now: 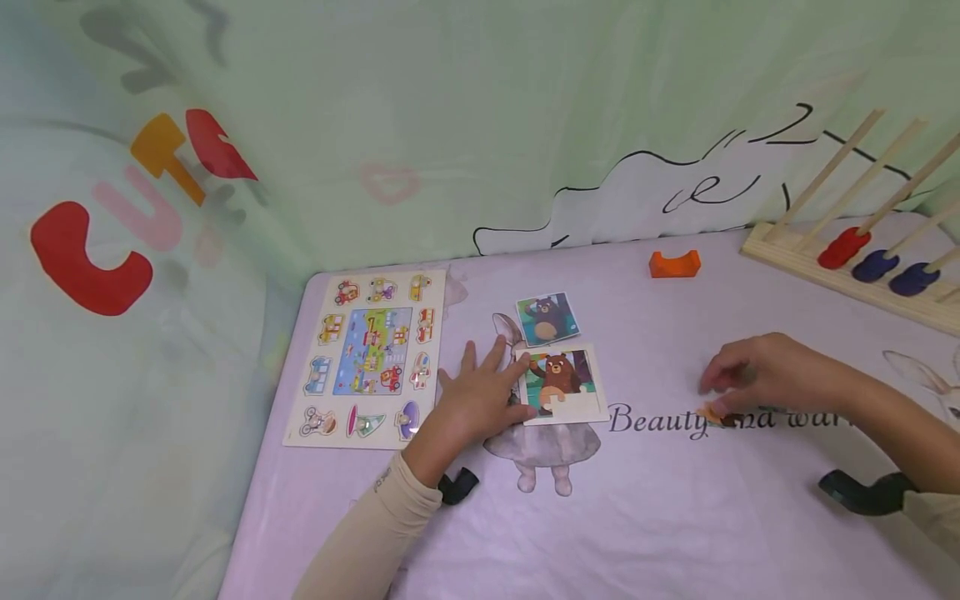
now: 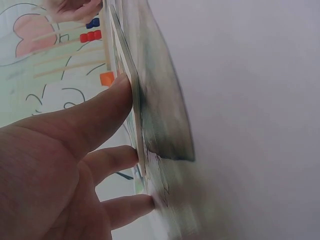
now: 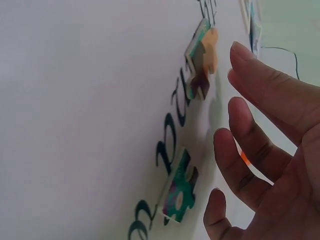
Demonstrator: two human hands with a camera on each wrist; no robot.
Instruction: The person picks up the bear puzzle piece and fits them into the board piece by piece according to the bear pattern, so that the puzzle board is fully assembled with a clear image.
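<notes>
A small bear jigsaw board (image 1: 576, 407) lies mid-table, its lower part showing bare pale wood. My left hand (image 1: 483, 398) rests at its left side with fingers spread; in the left wrist view the thumb (image 2: 107, 107) touches the board's edge. Just above the board is a matching bear picture card (image 1: 548, 318). To the right, my right hand (image 1: 772, 375) hovers with loosely bent fingers and holds nothing. Near its fingertips, in the right wrist view, lie an orange-and-brown puzzle piece (image 3: 201, 62) and a green-and-purple puzzle piece (image 3: 179, 192), both apart from the hand.
A vehicle peg puzzle (image 1: 300, 417) lies on the left of the table. An orange block with a curved notch (image 1: 673, 265) sits toward the back. At the back right stands a wooden rack (image 1: 772, 242) with upright rods and red and blue beads. Printed fabric hangs behind.
</notes>
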